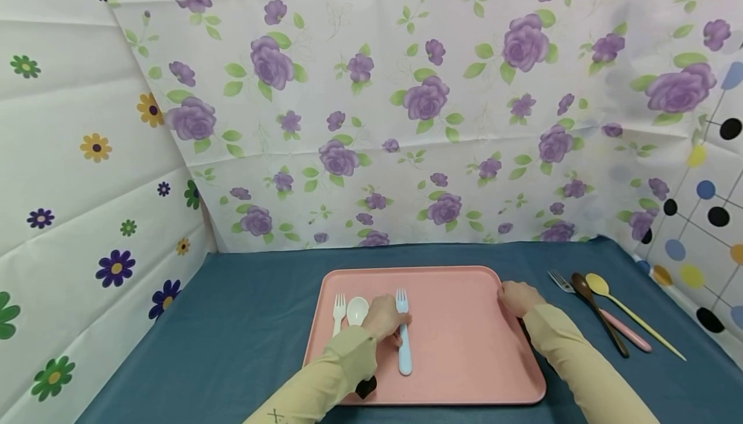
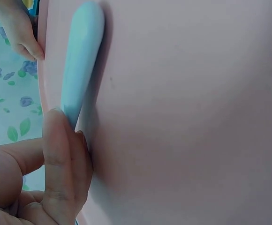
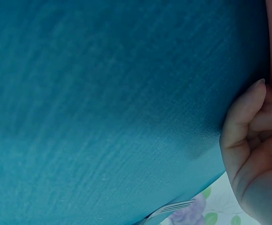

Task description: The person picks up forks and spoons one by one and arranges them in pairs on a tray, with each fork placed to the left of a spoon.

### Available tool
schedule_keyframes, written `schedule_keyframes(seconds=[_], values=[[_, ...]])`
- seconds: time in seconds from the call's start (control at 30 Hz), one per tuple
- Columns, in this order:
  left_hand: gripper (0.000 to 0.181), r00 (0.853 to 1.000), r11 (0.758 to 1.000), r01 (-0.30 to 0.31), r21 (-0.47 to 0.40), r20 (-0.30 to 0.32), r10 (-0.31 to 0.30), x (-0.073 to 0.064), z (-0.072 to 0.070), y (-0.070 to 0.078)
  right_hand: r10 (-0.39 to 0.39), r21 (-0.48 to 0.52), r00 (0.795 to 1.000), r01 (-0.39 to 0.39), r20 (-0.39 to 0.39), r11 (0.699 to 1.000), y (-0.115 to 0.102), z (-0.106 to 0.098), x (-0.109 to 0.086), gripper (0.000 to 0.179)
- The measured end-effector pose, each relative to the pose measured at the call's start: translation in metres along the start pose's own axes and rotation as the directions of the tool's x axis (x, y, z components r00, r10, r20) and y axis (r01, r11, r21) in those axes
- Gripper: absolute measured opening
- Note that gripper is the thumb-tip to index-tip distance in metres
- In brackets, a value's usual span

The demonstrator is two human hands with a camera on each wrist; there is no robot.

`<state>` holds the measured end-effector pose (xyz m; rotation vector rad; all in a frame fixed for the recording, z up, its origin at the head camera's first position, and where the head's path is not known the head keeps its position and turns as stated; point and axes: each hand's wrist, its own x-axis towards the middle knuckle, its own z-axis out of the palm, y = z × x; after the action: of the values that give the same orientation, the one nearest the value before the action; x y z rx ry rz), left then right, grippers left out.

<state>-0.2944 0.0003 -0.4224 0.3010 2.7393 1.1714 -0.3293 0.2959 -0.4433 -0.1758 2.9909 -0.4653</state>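
Note:
A pink tray (image 1: 458, 333) lies on the blue cloth. My left hand (image 1: 384, 318) is over its left half and pinches a light blue fork (image 1: 405, 356) midway along, with the tines pointing away from me. In the left wrist view the fork's handle (image 2: 85, 42) stretches past the fingertips, close above the tray, casting a shadow. Left of that hand are a white fork (image 1: 339, 308) and a white spoon (image 1: 357, 310), their handles partly hidden by the sleeve. At the tray's right edge, my right hand (image 1: 520, 298) holds the rim, fingers curled in the right wrist view.
To the right of the tray, a brown spoon (image 1: 582, 286) lies across a pink-handled fork (image 1: 627, 331) with metal tines. A yellow spoon (image 1: 598, 284) lies beside them. Flowered sheets (image 1: 371, 121) hang behind and at the sides of the table.

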Motion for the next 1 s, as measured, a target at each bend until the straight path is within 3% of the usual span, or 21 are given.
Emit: schedule_keyframes(seconds=[0.47, 1.0], values=[[0.031, 1.0, 0.998, 0.011, 0.055, -0.007, -0.011, -0.002, 0.0003, 0.0016, -0.006, -0.006, 1.0, 0.006, -0.015, 1.0, -0.0018, 0.0009, 0.0014, 0.03], [0.032, 1.0, 0.998, -0.001, 0.058, 0.008, 0.001, -0.0045, -0.0051, 0.002, -0.011, -0.004, 1.0, 0.011, -0.012, 1.0, 0.0019, 0.0036, 0.0027, 0.03]])
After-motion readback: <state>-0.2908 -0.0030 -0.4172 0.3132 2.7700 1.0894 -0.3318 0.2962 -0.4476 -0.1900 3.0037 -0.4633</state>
